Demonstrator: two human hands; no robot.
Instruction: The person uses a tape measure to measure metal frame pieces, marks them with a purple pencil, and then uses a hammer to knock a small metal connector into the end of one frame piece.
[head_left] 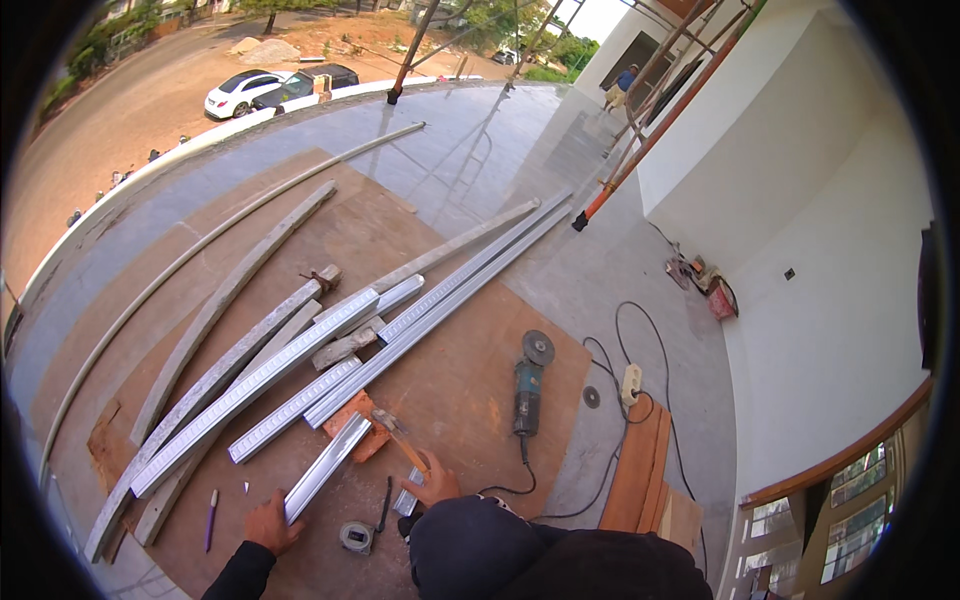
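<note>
A short silver metal channel (328, 465) slants up from my left hand (272, 525), whose fingers are closed on its near end. Its far end rests on an orange brick (374, 440). My right hand (433, 482) is wrapped round the wooden handle of a hammer (403, 443), and the hammer head lies over the brick beside the channel's far end. Just below my right hand shows a small metal offcut (405, 501), partly hidden. A tape measure (356, 537) and a purple marker (211, 520) lie on the brown board near my hands.
Long metal channels (440, 310) and rough timber lengths (235, 280) spread across the brown board (470, 370). To the right lie an angle grinder (528, 390), a loose disc (592, 397), a power strip (631, 384) with cables, and wooden planks (637, 460). Scaffold poles (660, 120) stand beyond.
</note>
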